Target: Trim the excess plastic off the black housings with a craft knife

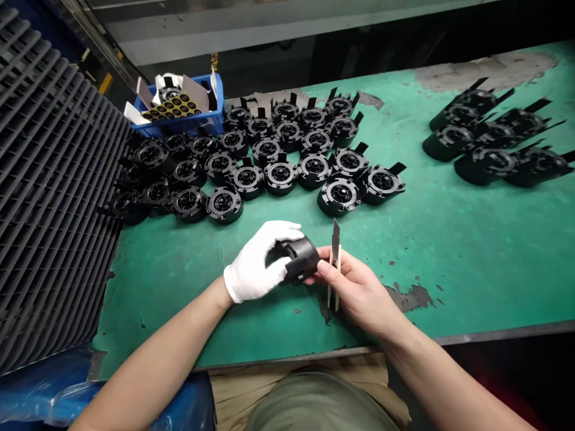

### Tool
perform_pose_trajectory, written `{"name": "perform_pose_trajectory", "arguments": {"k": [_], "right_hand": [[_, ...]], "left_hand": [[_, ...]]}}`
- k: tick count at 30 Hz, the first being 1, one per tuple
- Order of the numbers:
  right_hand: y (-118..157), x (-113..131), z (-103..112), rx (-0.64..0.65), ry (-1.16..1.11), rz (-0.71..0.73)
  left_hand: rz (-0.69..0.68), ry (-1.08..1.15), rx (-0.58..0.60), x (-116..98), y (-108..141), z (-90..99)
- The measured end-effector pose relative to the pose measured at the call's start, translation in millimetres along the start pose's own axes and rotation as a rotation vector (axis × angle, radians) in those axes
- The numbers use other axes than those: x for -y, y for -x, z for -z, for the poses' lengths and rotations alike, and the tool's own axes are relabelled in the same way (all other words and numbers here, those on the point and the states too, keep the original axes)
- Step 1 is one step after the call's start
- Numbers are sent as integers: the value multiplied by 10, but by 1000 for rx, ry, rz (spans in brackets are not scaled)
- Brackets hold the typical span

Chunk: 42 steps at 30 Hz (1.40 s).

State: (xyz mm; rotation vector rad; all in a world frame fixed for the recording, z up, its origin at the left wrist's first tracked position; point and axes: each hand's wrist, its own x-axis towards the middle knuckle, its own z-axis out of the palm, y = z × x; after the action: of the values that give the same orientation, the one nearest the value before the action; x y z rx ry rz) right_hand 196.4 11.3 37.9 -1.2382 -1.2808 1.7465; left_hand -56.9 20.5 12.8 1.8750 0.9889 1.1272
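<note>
My left hand (256, 260), in a white fabric glove, is shut around a black cylindrical plastic part (303, 258) just above the green table. My bare right hand (354, 287) pinches a steel caliper (335, 257), held upright with its jaws pointing up. The fingers of that hand touch or nearly touch the part's right end. The glove hides much of the part. Beyond my hands lies a large group of black round speaker-like parts (281, 178), close together and face up.
The worn green table (440, 239) has a dark front edge. A blue crate (179, 127) holds card pieces and a sheet of small round pieces (171, 106). Black parts (494, 134) lie at the right. A grey slatted rack (58, 179) stands left. Blue plastic (45, 389) lies below.
</note>
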Motion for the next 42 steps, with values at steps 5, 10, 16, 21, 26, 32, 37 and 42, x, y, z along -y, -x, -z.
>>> {"name": "perform_pose_trajectory", "arguments": {"k": [5, 10, 16, 21, 26, 32, 37, 42], "right_hand": [[183, 97, 391, -75, 392, -4], [410, 181, 627, -28, 680, 107], [503, 81, 582, 170, 776, 259], [392, -1, 689, 183, 1040, 482], [334, 26, 811, 281, 1236, 652], [361, 53, 892, 381, 1231, 566], [305, 104, 963, 464, 1228, 563], [250, 150, 981, 499, 1254, 580]], "left_hand": [[-201, -72, 25, -154, -79, -49], [-119, -57, 77, -194, -140, 21], [8, -61, 141, -166, -92, 8], [26, -92, 138, -167, -56, -114], [-4, -125, 68, -189, -51, -178], [5, -308, 100, -230, -40, -209], [56, -315, 141, -258, -86, -212], [78, -290, 160, -254, -101, -229]]}}
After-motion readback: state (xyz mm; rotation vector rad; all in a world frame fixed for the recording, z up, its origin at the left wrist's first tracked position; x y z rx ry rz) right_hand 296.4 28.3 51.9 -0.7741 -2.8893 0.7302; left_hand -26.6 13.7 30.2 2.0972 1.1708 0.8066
